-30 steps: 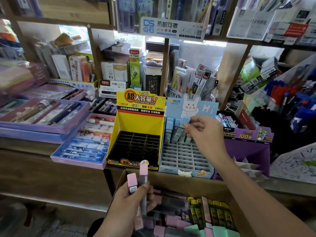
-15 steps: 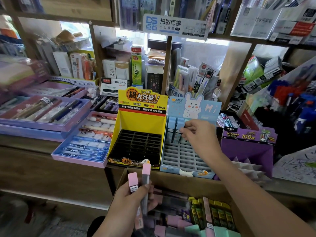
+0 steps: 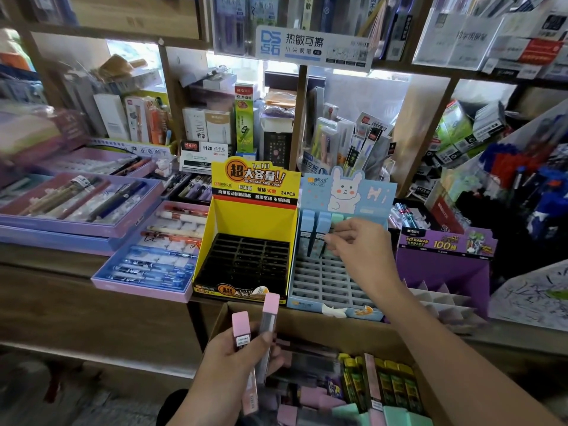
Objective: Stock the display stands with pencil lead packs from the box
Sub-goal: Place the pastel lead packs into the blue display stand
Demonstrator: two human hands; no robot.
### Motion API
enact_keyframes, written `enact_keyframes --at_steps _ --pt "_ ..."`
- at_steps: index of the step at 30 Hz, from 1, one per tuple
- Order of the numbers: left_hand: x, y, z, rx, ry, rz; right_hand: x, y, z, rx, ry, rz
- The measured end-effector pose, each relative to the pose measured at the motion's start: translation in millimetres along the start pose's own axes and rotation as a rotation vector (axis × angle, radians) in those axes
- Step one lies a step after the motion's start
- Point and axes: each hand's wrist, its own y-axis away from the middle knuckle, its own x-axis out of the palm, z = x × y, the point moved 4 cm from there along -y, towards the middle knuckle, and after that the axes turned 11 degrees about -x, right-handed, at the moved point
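Where L hand (image 3: 226,372) grips, 2 pink-capped packs (image 3: 240,325)

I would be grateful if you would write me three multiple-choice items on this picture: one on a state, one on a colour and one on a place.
1. The black grid of the yellow stand is:
A) full
B) half full
C) empty

2. The caps of the two lead packs in the left hand are:
A) pink
B) green
C) yellow

3. The right hand is:
A) over the yellow stand
B) at the back row of the blue stand
C) resting on the left hand

Answers:
1 C, as every slot in view is bare.
2 A, as both caps above the fingers are pink.
3 B, as it pinches a green-capped pack in that row.
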Motion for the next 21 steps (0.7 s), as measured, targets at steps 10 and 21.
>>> enact_keyframes --at_steps 10,21 --pt "3 -1 0 0.071 -0.06 0.046 10 74 20 0.064 -0.335 0.297" --pt "9 8 -1 0.052 -0.183 0.161 27 95 19 0.04 -0.484 0.479"
